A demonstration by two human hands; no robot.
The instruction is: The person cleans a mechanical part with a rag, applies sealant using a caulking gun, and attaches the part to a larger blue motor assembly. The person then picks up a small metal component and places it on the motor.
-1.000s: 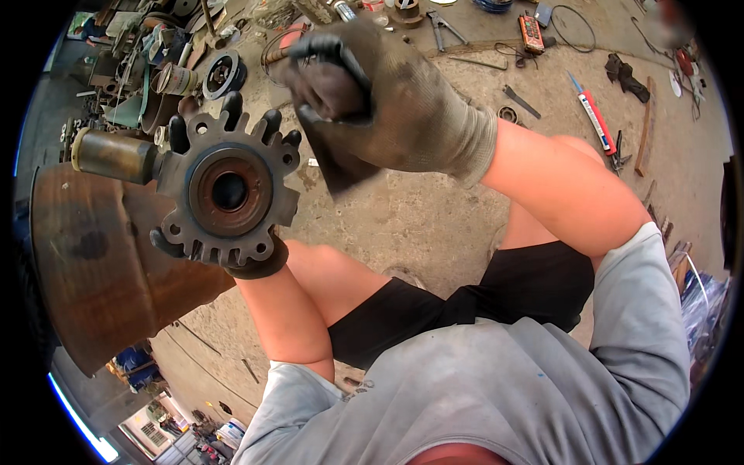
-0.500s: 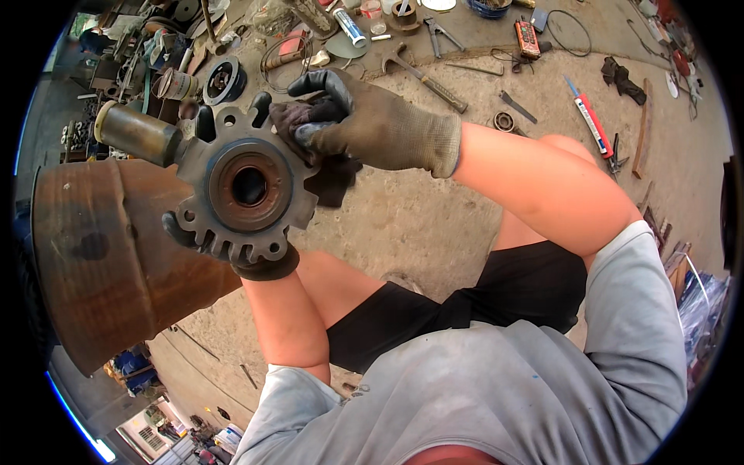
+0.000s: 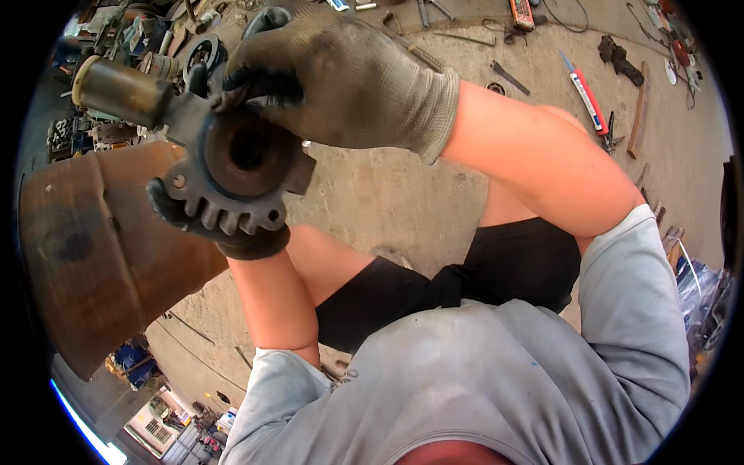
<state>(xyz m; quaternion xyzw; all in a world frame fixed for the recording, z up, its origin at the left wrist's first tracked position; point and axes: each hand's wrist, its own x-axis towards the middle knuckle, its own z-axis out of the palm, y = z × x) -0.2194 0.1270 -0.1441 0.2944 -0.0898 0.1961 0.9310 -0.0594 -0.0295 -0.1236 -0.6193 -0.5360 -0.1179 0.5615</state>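
A heavy metal part (image 3: 203, 186), toothed along its lower edge and with a round bore, is held up at the left. A brownish cylinder (image 3: 128, 93) sticks out from its upper left side. Gloved fingers of my left hand (image 3: 256, 242) wrap round the part from beneath and behind. My right hand (image 3: 345, 77), in a worn grey-brown glove, is closed at the part's upper rim, over the bore. A dark rag (image 3: 229, 98) is pinched in its fingers, and the glove hides most of the cloth.
A rusty drum (image 3: 101, 256) stands at the left, just under the part. On the concrete floor to the right lie a red caulking gun (image 3: 587, 105), a flat metal strip (image 3: 510, 79), a dark glove-like cloth (image 3: 620, 60) and a wooden stick (image 3: 642, 120). Tools and scrap crowd the far left.
My right hand has moved nearer, its fingers and the rag now against the part's upper rim. The part has shifted slightly left and tilted. Floor items sit higher in the picture.
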